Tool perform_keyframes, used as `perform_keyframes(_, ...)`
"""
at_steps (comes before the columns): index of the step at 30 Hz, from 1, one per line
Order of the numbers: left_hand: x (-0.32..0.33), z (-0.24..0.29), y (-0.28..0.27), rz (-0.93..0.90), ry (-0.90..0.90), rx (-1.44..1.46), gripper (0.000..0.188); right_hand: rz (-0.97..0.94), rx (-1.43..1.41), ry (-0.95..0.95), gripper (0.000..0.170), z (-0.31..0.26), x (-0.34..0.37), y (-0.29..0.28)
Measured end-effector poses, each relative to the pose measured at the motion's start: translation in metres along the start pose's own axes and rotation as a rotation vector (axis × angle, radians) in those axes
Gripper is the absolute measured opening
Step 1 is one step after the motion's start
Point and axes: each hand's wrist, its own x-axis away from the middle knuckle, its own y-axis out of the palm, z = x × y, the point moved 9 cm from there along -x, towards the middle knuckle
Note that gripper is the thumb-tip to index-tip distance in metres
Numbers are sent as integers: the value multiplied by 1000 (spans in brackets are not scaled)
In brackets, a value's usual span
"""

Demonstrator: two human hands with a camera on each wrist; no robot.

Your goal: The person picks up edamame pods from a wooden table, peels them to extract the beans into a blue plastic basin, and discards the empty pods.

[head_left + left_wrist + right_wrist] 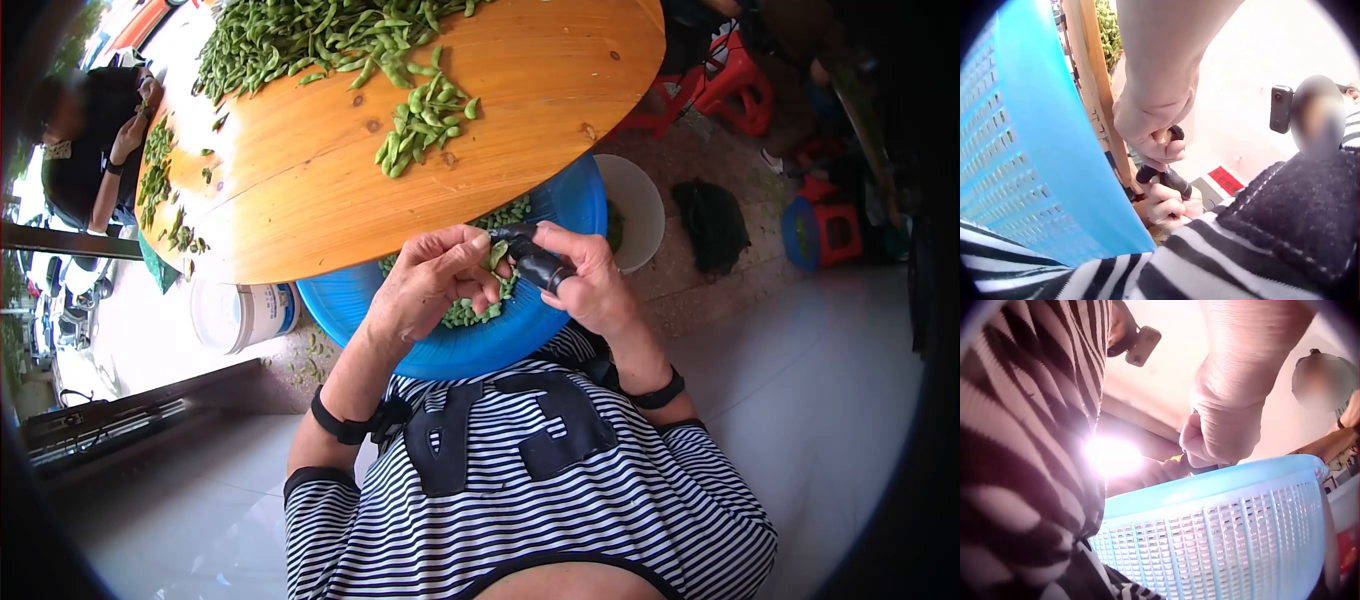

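Green bean shelling, well begun but, by the look of it, far from finished.
On the glossy orange-brown wooden surface [290, 205], a large heap of plump green pods [300, 42] is left to do, with a smaller cluster of whole green pods [428, 122] to its right; pale green shelled beans [466, 314] lie in the round blue plastic basket [440, 356] below, the finished share. Over them, the left hand [425, 282] has its fingers curled, thumb and forefinger seemingly pinching a single green pod [498, 254] at its left side. That pod sits between both hands; from its right, the right hand [595, 283], with black finger covers [545, 269], seems to grasp it too, at the covered fingertips.
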Motion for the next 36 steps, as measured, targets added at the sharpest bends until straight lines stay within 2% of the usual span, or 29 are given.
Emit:
perform_keyframes(1, -1, -2, 1, -2, 0, -1, 22, 103, 303, -189, 34, -18, 3, 0)
perform_keyframes(2, -3, -2, 0, 15, 22, 46, 21, 142, 543, -239, 36, -26, 6, 2)
perform_keyframes(4, -3, -5, -3, 33, 43, 95, 20, 170, 620, -284, 38, -31, 10, 8)
perform_keyframes(9, -6, -5, 0, -98, 156, 151, 18, 249, 814, -398, 42, -40, 17, 18)
perform_keyframes(12, -7, -8, -2, -14, 171, 140, 18, 306, 804, -470, 41, -41, 18, 16)
perform_keyframes(16, -7, -8, 2, 26, 176, 216, 16, 278, 708, -415, 38, -34, 16, 6)
perform_keyframes(20, -11, -14, -3, -14, 172, 200, 14, 272, 667, -404, 37, -33, 15, 3)
perform_keyframes(22, -12, -16, -6, -18, 154, 225, 14, 197, 606, -340, 36, -26, 10, -1)
perform_keyframes(24, -13, -13, 1, -158, 162, 308, 15, 215, 619, -401, 37, -29, 12, 4)
perform_keyframes(26, -15, -18, 1, -138, 190, 342, 17, 233, 632, -462, 37, -34, 14, 6)
perform_keyframes(28, -16, -15, 4, -122, 214, 373, 19, 206, 599, -395, 37, -33, 11, 1)
perform_keyframes(31, -13, -8, 11, -93, 200, 230, 17, 258, 408, -262, 36, -27, 11, -27)
perform_keyframes(32, -11, -5, 11, -66, 216, -81, 15, 319, 261, -175, 35, -26, 17, -41)
perform_keyframes(33, -9, -3, 10, -38, 230, -393, 14, 356, 352, -250, 35, -36, 23, -55)
perform_keyframes(34, -3, 8, 18, -51, 389, -873, 13, 430, 262, -181, 35, -38, 32, -75)
perform_keyframes(35, -3, 15, 17, -52, 391, -877, 13, 477, 686, -345, 32, -62, 40, -87)
perform_keyframes(36, -1, 25, 29, -116, 459, -1077, 13, 544, 958, -312, 34, -68, 48, -102)
